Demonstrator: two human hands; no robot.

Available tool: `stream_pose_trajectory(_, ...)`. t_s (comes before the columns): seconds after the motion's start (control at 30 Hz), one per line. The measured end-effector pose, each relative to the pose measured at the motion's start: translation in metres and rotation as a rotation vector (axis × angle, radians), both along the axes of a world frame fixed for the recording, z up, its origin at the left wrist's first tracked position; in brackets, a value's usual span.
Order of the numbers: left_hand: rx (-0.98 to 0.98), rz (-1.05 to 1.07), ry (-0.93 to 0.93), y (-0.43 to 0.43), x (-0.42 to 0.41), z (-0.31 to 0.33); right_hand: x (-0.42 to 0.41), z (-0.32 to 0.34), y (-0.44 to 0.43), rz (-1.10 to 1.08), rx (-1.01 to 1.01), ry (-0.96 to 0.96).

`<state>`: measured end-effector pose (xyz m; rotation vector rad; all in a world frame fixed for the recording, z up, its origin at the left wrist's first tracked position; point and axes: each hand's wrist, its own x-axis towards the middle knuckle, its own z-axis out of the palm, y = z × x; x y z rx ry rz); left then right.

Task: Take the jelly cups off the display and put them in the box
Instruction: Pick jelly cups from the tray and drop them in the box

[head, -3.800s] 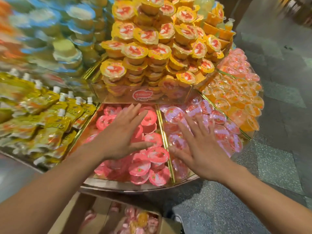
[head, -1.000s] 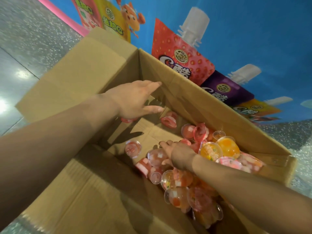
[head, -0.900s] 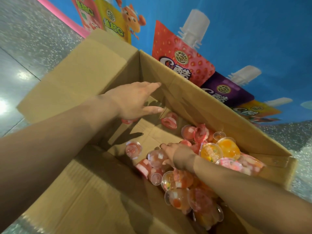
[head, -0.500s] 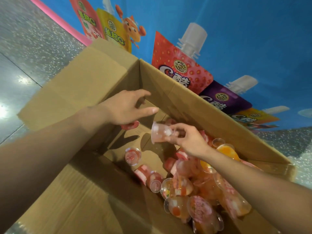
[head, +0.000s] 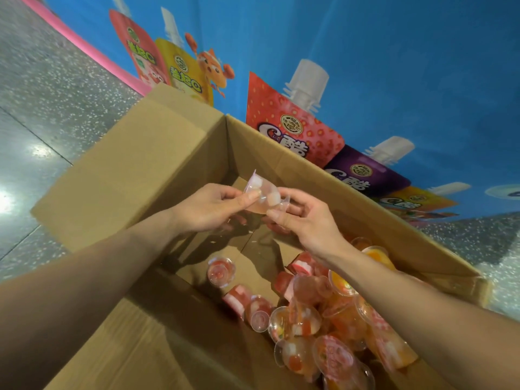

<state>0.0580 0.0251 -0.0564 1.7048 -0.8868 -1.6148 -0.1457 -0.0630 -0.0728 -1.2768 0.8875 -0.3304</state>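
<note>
Two bare arms are reaching in from the bottom of the view, the left arm from 8 o'clock and the right arm from 4 o'clock. Under them the box [head: 157, 170] is sitting open on the floor [head: 42, 88], with its flaps folded out.

A pile of cups [head: 318, 322] is lying in the box at 5 o'clock. Most are pink and red, some are orange. Many are lying on their sides and touching each other. One cup [head: 221, 271] is lying alone on the bare box bottom, near the middle, just beside the pile.

Above the box, both hands are meeting in the middle of the view. The left hand [head: 208, 209] is pinching one clear pink cup [head: 264, 197] with its thumb and fingers nearly closed on it. The right hand [head: 304, 220] is pinching the same cup from the other side, with its thumb and first finger closed on the rim. The cup is tilting, with its lid end pointing to 11 o'clock. White bits are showing inside it.

Past the box, from 11 o'clock to 3 o'clock, a blue wall [head: 394, 52] is showing pictures of drink pouches in pink, yellow, red and purple.
</note>
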Motion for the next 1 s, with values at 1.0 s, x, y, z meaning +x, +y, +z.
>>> stream_pose_trajectory(1.0, -0.062, 0.194, -0.047, -0.016, -0.009, -0.018, -0.070, -0.031, -0.039, 0.754, -0.687, 1.230)
